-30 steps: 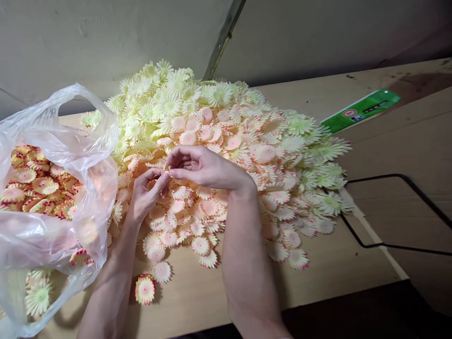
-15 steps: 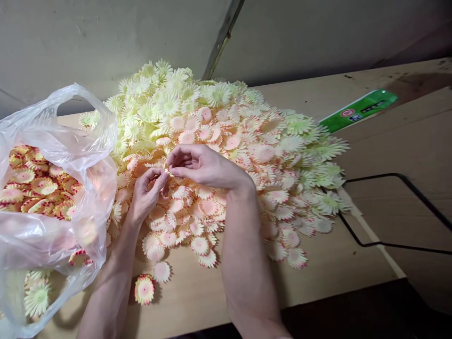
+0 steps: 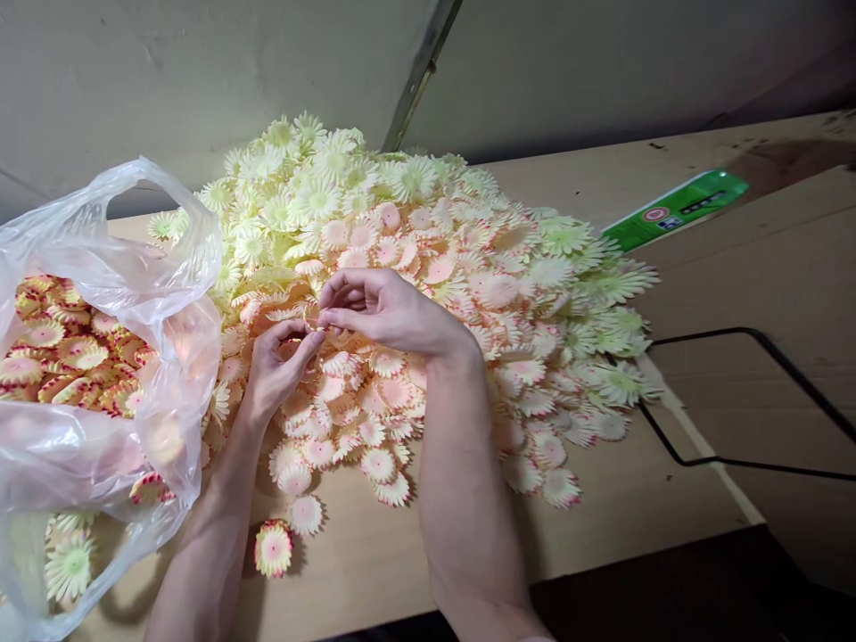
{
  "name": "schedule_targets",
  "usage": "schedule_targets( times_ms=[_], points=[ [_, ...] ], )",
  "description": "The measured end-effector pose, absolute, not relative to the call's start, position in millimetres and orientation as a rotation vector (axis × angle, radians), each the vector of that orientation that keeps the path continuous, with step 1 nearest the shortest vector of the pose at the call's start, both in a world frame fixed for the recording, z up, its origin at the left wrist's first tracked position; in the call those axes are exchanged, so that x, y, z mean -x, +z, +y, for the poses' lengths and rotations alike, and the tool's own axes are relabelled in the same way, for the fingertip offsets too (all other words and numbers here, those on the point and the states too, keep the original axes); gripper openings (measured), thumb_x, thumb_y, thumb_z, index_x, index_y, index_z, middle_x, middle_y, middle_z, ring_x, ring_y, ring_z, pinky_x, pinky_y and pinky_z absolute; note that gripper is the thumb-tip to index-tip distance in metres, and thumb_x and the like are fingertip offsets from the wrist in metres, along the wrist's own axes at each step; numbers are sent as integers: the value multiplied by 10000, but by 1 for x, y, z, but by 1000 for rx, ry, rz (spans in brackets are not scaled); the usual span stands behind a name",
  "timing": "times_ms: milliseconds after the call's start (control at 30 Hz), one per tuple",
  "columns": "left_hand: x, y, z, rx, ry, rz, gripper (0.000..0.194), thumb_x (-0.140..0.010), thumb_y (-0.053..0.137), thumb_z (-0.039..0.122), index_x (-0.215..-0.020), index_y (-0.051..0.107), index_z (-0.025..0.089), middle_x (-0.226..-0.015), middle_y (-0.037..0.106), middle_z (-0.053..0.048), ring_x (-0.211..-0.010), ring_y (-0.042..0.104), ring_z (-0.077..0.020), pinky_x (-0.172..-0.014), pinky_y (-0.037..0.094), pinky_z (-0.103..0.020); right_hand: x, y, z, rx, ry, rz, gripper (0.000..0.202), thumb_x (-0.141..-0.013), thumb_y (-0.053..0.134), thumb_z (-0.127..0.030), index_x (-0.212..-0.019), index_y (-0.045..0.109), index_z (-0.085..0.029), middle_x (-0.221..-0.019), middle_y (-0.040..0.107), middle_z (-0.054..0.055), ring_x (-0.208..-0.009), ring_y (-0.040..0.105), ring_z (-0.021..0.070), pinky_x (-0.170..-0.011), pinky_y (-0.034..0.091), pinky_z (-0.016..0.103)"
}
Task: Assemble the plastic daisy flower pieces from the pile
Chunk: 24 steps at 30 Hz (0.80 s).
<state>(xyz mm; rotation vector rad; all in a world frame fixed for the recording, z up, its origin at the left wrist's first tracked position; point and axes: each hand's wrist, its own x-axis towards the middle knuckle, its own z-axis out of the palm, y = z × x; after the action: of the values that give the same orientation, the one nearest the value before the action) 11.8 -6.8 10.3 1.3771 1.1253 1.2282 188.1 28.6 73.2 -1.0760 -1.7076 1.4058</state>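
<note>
My left hand (image 3: 279, 358) and my right hand (image 3: 381, 308) meet over the middle of a large heap of artificial flower petal pieces (image 3: 401, 241). Between the fingertips of both hands is a small flower petal piece (image 3: 311, 314), pale yellow with a pinkish edge and mostly covered by the fingers. Thumb and forefinger of each hand are pinched on it. The heap is pale yellow-green at the back and right, and pale pink with red tips in the middle. One red-edged flower piece (image 3: 274, 547) lies apart near the front.
At the left stands a clear plastic bag (image 3: 167, 303) with red-tipped flower pieces (image 3: 73, 352) in it. A green packet (image 3: 679, 212) lies behind the heap at the right, and a bent black metal frame (image 3: 755, 332) reaches over the right side. A grey wall (image 3: 602, 71) closes off the back.
Both hands have shifted slightly and the thumbs have drawn closer together. The petal piece has turned more upright between the fingertips.
</note>
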Motion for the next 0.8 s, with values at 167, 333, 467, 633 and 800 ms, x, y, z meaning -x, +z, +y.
schedule_targets(
  times_ms=[167, 333, 467, 633, 800],
  points=[
    [-10, 8, -6, -1382, 1214, 1121, 349, -870, 736, 496, -774, 677, 165, -681, 610, 8, -587, 529, -93, -538, 439, -195, -191, 72, 30, 1071, 1351, -1742, 135, -791, 748, -224, -875, 651, -185, -872, 709, 28, -832, 683, 172, -782, 570, 314],
    [-9, 10, -7, -1388, 1199, 1133, 349, -877, 726, 496, -784, 684, 162, -670, 604, 9, -583, 527, -93, -544, 439, -197, -193, 75, 29, 1043, 1359, -1777, 158, -786, 761, -245, -896, 673, -173, -893, 721, 39, -826, 685, 168, -799, 583, 317],
    [-10, 7, -5, -1396, 1218, 1131, 379, -871, 717, 532, -796, 693, 161, -672, 608, 4, -580, 515, -93, -548, 431, -199, -194, 78, 27, 1035, 1416, -1771, 232, -738, 812, -250, -906, 674, -169, -874, 731, 40, -823, 696, 172, -795, 593, 318],
    [-11, 5, -6, -1343, 1196, 1087, 392, -858, 720, 553, -813, 678, 166, -697, 595, 5, -588, 517, -95, -545, 444, -198, -193, 74, 28, 1064, 1353, -1729, 192, -735, 800, -239, -864, 672, -174, -834, 726, 29, -778, 687, 159, -744, 586, 294],
    [-11, 10, -7, -1426, 1222, 1120, 283, -875, 731, 447, -828, 692, 170, -761, 648, -8, -658, 563, -107, -612, 479, -201, -190, 73, 29, 1108, 1303, -1678, 193, -720, 804, -218, -833, 654, -172, -813, 719, 23, -750, 688, 151, -703, 571, 271]
  ],
)
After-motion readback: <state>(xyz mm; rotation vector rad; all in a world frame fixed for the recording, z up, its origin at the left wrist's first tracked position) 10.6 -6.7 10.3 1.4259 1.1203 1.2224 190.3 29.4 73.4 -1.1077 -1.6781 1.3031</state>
